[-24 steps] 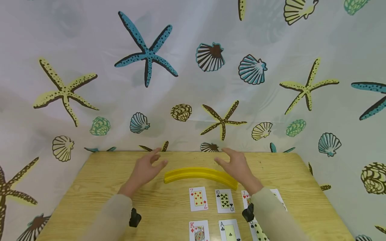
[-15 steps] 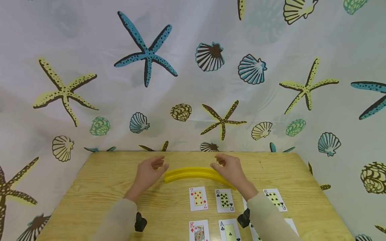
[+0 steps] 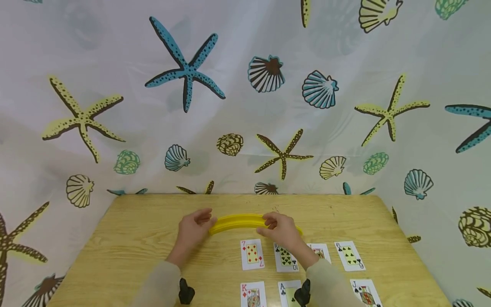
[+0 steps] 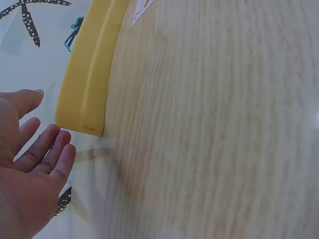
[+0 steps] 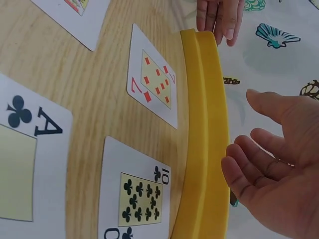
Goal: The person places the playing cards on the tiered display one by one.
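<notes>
A curved yellow card holder (image 3: 238, 221) lies on the wooden table behind the playing cards. My left hand (image 3: 193, 232) is beside its left end, fingers relaxed and holding nothing; in the left wrist view the fingertips (image 4: 65, 139) are close to that end, and contact is unclear. Over the right part of the holder is my right hand (image 3: 283, 232), its fingers loosely bent around nothing. In the right wrist view, its fingertips (image 5: 232, 164) overlap the holder's edge, but I cannot tell whether they touch. Nearest in front lie the seven of diamonds (image 3: 252, 254) and ten of clubs (image 3: 284, 257).
Other face-up cards lie right and nearer: the six of clubs (image 3: 349, 256), a partly hidden jack (image 3: 321, 252), the king of diamonds (image 3: 253, 295), the ace of clubs (image 3: 288, 293) and another jack (image 3: 366, 293). A shell-patterned cloth (image 3: 238, 106) hangs behind the table.
Both hands have come down and nearer to the holder, the left moving rightward and the right leftward. The holder and the cards have stayed put.
</notes>
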`<move>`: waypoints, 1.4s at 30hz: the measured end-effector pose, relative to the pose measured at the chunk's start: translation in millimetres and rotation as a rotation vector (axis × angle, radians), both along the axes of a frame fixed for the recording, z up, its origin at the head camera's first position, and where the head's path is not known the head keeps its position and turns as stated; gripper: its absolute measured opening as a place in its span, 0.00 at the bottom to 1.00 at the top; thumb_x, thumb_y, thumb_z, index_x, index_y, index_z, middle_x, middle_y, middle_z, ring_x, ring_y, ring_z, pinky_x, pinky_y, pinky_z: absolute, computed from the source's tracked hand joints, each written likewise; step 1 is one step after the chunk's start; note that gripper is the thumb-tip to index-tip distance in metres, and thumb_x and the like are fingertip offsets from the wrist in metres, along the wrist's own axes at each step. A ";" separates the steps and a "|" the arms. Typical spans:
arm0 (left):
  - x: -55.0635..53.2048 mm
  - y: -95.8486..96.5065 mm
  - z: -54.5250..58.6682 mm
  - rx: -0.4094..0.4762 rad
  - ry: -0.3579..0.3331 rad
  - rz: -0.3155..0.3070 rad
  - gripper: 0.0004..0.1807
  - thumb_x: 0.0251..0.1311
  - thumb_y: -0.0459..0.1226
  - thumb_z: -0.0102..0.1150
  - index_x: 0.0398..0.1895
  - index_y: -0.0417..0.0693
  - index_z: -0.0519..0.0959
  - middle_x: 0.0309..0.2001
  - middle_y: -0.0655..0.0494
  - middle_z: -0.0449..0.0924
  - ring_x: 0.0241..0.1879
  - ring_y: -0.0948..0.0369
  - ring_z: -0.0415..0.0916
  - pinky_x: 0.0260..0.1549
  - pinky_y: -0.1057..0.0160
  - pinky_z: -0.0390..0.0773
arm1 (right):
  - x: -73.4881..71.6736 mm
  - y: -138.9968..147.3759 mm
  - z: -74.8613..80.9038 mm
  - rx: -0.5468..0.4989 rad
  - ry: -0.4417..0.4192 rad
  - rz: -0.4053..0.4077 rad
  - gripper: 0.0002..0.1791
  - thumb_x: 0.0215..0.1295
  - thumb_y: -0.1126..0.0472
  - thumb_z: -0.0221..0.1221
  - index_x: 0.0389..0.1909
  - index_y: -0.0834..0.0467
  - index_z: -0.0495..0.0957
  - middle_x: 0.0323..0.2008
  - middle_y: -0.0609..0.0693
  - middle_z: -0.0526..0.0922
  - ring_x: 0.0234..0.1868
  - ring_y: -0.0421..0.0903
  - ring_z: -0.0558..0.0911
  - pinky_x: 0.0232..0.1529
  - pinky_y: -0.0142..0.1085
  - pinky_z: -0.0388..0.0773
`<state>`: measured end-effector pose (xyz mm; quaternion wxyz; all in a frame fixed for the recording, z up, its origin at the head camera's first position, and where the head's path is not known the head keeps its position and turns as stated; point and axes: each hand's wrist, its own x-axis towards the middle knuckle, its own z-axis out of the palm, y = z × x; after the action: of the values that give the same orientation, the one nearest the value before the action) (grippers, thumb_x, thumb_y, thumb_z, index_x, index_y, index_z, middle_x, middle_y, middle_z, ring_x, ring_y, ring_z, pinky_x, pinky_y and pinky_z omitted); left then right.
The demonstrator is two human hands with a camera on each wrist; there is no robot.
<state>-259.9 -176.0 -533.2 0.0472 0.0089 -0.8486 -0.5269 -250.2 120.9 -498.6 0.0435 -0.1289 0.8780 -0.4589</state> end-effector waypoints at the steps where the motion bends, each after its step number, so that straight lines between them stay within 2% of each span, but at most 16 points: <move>1: 0.8 0.9 -0.7 0.010 -0.002 0.004 0.26 0.73 0.40 0.66 0.69 0.39 0.79 0.62 0.38 0.84 0.60 0.45 0.83 0.63 0.46 0.81 | 0.8 -0.8 -2.2 0.005 -0.008 0.009 0.27 0.68 0.55 0.72 0.62 0.65 0.81 0.52 0.63 0.86 0.47 0.51 0.83 0.49 0.46 0.84; 7: 0.7 2.1 -10.6 0.026 -0.002 0.033 0.25 0.71 0.39 0.67 0.67 0.39 0.80 0.59 0.38 0.86 0.58 0.44 0.85 0.62 0.46 0.81 | 6.4 -5.1 -13.0 0.058 -0.038 0.051 0.29 0.66 0.53 0.73 0.61 0.66 0.81 0.51 0.62 0.85 0.45 0.50 0.79 0.46 0.44 0.79; 11: 1.3 2.1 -19.5 0.027 -0.010 0.037 0.24 0.70 0.39 0.69 0.66 0.40 0.81 0.57 0.39 0.86 0.57 0.44 0.85 0.60 0.47 0.82 | 10.9 -7.6 -20.2 0.079 -0.056 0.088 0.30 0.64 0.54 0.74 0.61 0.66 0.80 0.52 0.62 0.84 0.48 0.54 0.81 0.49 0.48 0.81; 15: 1.3 2.6 -23.9 0.017 -0.011 0.031 0.25 0.69 0.39 0.69 0.66 0.40 0.81 0.58 0.38 0.86 0.58 0.43 0.84 0.60 0.47 0.83 | 11.7 -11.1 -25.8 0.104 -0.056 0.091 0.31 0.63 0.55 0.75 0.62 0.67 0.80 0.52 0.62 0.84 0.50 0.56 0.82 0.52 0.52 0.82; 21: 0.1 2.0 -27.3 0.000 -0.019 0.030 0.25 0.69 0.39 0.70 0.66 0.40 0.81 0.60 0.38 0.85 0.59 0.44 0.84 0.60 0.47 0.83 | 9.4 -15.0 -31.3 0.159 -0.039 0.094 0.34 0.62 0.54 0.76 0.63 0.68 0.79 0.49 0.59 0.84 0.47 0.52 0.79 0.52 0.48 0.79; 26: 0.4 1.2 -29.3 0.000 -0.010 0.029 0.23 0.69 0.37 0.70 0.64 0.38 0.82 0.58 0.37 0.85 0.57 0.44 0.85 0.57 0.52 0.85 | 7.7 -16.0 -34.4 0.191 -0.049 0.103 0.36 0.61 0.53 0.77 0.65 0.68 0.78 0.45 0.56 0.82 0.43 0.48 0.75 0.48 0.42 0.75; 33: 3.1 0.6 -31.6 0.009 -0.007 0.003 0.22 0.68 0.36 0.70 0.63 0.38 0.83 0.57 0.38 0.86 0.55 0.46 0.85 0.55 0.55 0.86 | 7.3 -14.0 -36.1 0.263 -0.030 0.145 0.41 0.57 0.52 0.79 0.68 0.68 0.77 0.38 0.54 0.74 0.38 0.45 0.68 0.39 0.36 0.63; 37: 4.2 0.1 -33.4 0.010 -0.004 -0.005 0.22 0.69 0.36 0.70 0.63 0.37 0.82 0.57 0.38 0.85 0.56 0.45 0.84 0.56 0.53 0.85 | 7.3 -13.4 -36.9 0.300 -0.005 0.158 0.41 0.56 0.53 0.80 0.67 0.67 0.78 0.37 0.52 0.74 0.37 0.45 0.67 0.37 0.34 0.63; 42: 5.4 0.7 -33.4 0.019 -0.015 0.005 0.22 0.69 0.36 0.70 0.63 0.38 0.82 0.58 0.38 0.85 0.57 0.45 0.84 0.56 0.54 0.85 | 8.4 -15.0 -38.0 0.303 0.001 0.147 0.37 0.56 0.54 0.80 0.64 0.66 0.81 0.40 0.52 0.76 0.37 0.44 0.69 0.38 0.34 0.68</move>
<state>-254.5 -175.3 -566.6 0.0419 0.0155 -0.8438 -0.5349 -241.8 105.9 -536.6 0.0954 -0.1848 0.9255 -0.3166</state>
